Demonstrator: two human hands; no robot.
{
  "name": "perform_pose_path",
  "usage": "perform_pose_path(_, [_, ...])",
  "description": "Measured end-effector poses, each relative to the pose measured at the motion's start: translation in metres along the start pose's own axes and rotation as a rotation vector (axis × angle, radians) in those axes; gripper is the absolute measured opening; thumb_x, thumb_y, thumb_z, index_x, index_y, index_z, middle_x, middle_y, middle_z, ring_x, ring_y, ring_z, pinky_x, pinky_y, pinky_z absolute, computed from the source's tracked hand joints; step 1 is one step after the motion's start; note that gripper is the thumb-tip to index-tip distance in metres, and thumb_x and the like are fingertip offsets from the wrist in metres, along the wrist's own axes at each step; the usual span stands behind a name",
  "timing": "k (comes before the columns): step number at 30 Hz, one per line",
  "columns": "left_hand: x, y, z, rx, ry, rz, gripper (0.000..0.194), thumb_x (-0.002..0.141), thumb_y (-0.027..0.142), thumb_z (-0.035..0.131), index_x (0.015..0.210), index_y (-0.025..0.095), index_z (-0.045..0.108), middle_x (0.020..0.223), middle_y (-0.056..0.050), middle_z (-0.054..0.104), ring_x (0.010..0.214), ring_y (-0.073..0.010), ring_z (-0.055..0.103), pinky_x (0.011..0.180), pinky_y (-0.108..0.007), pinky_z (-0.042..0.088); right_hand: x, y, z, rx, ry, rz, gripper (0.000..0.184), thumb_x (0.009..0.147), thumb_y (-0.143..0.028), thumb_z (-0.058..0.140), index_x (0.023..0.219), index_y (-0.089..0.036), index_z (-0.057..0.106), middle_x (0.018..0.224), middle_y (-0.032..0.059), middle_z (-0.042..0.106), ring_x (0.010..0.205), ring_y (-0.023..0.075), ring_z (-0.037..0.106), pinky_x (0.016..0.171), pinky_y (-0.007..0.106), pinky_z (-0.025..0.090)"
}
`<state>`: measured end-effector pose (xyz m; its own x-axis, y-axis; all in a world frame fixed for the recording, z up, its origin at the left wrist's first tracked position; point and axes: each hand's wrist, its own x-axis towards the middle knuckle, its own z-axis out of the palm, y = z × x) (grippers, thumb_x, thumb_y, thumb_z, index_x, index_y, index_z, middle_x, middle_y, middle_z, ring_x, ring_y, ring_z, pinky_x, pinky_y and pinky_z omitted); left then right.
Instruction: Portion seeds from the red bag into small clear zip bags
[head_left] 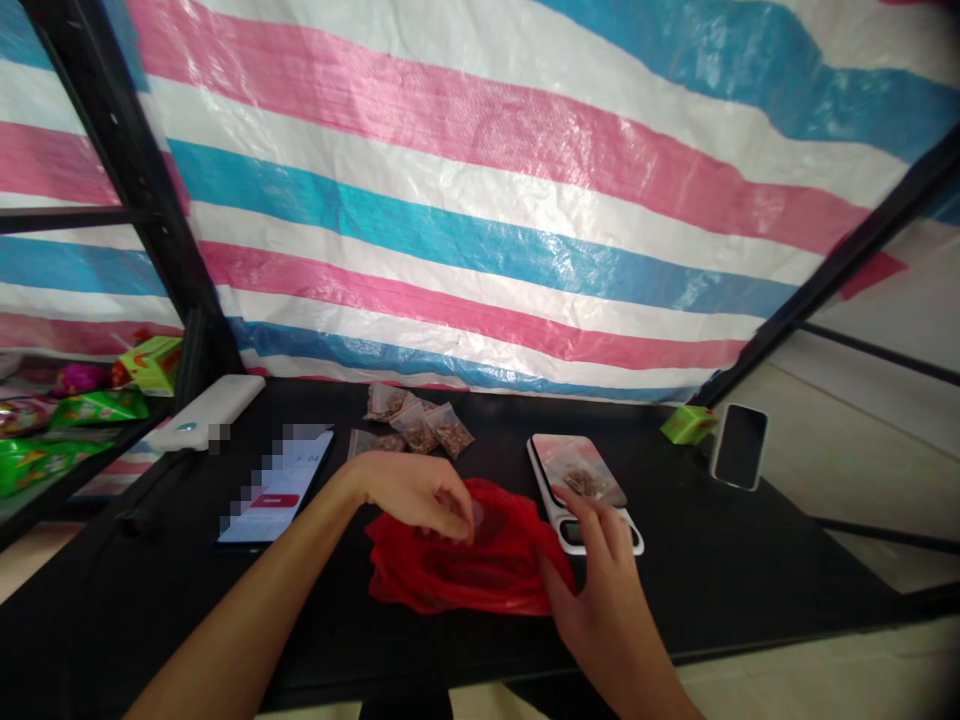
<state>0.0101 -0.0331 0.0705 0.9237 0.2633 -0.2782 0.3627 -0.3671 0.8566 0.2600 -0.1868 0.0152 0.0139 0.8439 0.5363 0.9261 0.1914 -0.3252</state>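
Over the black tabletop point(750, 570), left hand point(409, 490) arches palm-down, fingertips together pinching a red plastic bag point(457, 565); right hand point(604, 610) rests against the bag's edge, fingers apart, beside a white kitchen scale point(544, 480).

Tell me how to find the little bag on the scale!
On the black table, find the white kitchen scale beside the red plastic bag. The clear bag of brown bits lying on it is the one; the other small bags sit together further back.

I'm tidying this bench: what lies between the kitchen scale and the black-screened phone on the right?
The head view shows a small green box on the black table top, nearer the phone than the digital kitchen scale.
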Motion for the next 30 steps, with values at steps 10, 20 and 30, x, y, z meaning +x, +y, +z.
perform_pose_path(10, [0.015, -0.014, 0.013, 0.139, -0.072, -0.167, 0.017, 0.075, 0.021, 0.068, 0.086, 0.022, 0.082, 0.079, 0.001, 0.077, 0.07, -0.0147, 0.067, 0.06, -0.02, 0.048, 0.057, -0.046, -0.019, -0.02, -0.563, -0.29, 0.018, 0.099, -0.021, 0.053, 0.111, -0.024, 0.065, 0.126, 0.008, 0.065, 0.117, 0.0261, 0.06, 0.103, 0.041, 0.046])
perform_pose_path(20, [0.016, 0.0, 0.018, 0.303, -0.111, -0.256, 0.02, 0.068, 0.022, 0.074, 0.087, 0.022, 0.08, 0.073, 0.004, 0.069, 0.059, -0.0114, 0.054, 0.052, -0.021, 0.039, 0.064, -0.012, 0.005, -0.061, -0.602, -0.108, 0.044, 0.086, -0.007, 0.052, 0.125, -0.02, 0.066, 0.113, 0.0107, 0.071, 0.11, 0.0276, 0.065, 0.097, 0.038, 0.046])
perform_pose_path(30, [0.02, -0.003, 0.02, 0.277, -0.07, -0.236, 0.021, 0.08, 0.032, 0.067, 0.092, 0.02, 0.08, 0.08, 0.0, 0.074, 0.065, -0.0119, 0.061, 0.056, -0.019, 0.043, 0.091, -0.008, 0.003, 0.381, -0.714, -0.013, 0.031, 0.101, -0.04, 0.053, 0.122, -0.024, 0.069, 0.115, 0.006, 0.076, 0.103, 0.0231, 0.071, 0.092, 0.033, 0.051])
